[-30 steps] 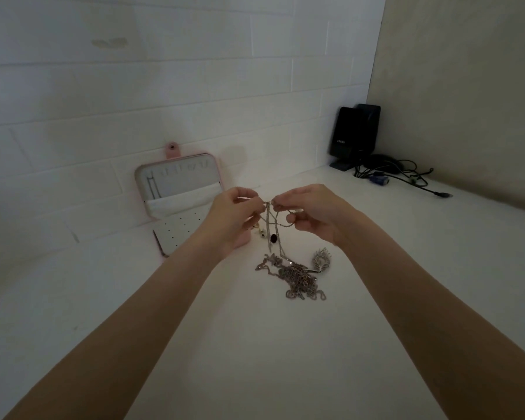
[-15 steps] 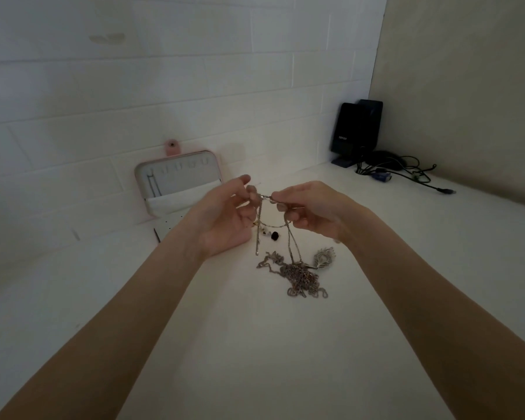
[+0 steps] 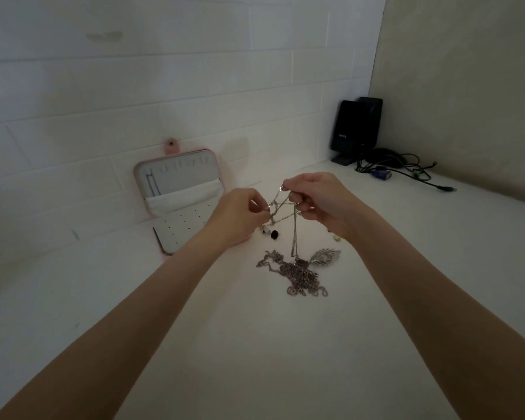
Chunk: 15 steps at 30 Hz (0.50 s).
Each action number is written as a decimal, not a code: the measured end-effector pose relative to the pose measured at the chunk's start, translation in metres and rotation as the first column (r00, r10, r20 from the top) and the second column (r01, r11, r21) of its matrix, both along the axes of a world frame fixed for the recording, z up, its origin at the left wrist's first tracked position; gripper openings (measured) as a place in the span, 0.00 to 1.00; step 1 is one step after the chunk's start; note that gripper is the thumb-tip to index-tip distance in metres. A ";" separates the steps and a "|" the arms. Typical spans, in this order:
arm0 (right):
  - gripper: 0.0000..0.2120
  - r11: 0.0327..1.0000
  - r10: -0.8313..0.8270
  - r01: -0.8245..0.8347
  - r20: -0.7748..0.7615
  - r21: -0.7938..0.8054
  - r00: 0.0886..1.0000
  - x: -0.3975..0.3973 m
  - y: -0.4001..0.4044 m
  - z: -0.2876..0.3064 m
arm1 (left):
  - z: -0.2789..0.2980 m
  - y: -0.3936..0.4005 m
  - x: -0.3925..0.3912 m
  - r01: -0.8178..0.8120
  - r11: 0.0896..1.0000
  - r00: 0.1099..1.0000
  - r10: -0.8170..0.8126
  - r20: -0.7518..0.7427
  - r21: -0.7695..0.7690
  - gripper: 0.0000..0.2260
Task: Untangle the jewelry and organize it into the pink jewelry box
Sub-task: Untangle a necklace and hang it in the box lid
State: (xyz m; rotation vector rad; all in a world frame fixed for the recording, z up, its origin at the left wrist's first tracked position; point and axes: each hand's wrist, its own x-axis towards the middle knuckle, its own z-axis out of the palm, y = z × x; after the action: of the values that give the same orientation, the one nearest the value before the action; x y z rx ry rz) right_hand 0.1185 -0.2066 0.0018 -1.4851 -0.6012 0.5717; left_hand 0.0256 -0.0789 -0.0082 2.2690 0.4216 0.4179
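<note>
Both hands raised over the white table (image 3: 255, 359); left hand (image 3: 240, 216) and right hand (image 3: 319, 201) each pinching thin silver chains (image 3: 281, 204); strands dropping to a tangled jewelry heap (image 3: 297, 274) beside a feather pendant (image 3: 325, 256); pink jewelry box (image 3: 179, 201) open against the wall, left of the hands.

A white counter (image 3: 255, 344) is seen bearing a tangled chain pile (image 3: 297, 274), an open pink jewelry box (image 3: 181, 201), a black speaker (image 3: 356, 128) and cables (image 3: 406, 168).
</note>
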 end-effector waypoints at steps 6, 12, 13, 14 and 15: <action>0.04 1.000 0.006 -0.003 0.101 -0.023 0.995 0.003 -0.010 0.001 | 0.017 -0.007 -0.002 -0.103 0.955 0.961 0.168 0.220 -0.279 0.05; 0.08 0.985 0.159 -0.137 0.239 -0.105 0.958 0.002 -0.007 0.012 | 0.030 -0.014 -0.001 -0.082 0.992 0.982 0.097 0.159 -0.096 0.08; 0.08 0.986 0.158 -0.140 0.239 -0.091 0.958 0.001 -0.006 0.015 | 0.032 -0.014 0.000 -0.081 0.994 0.985 0.092 0.148 -0.080 0.08; 0.07 0.987 0.153 -0.139 0.228 -0.074 0.962 0.000 -0.005 0.017 | 0.033 -0.014 0.000 -0.081 0.993 0.986 0.093 0.140 -0.086 0.07; 0.08 0.988 0.153 -0.144 0.211 -0.061 0.965 0.000 -0.005 0.020 | 0.034 -0.013 0.001 -0.078 0.990 0.987 0.093 0.134 -0.114 0.07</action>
State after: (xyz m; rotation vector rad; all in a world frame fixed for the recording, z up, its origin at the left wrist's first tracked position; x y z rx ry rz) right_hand 0.1184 -0.2121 0.0214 -1.5647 -0.8792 0.5465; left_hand 0.0264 -0.0920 0.0260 2.1076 0.4607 0.5796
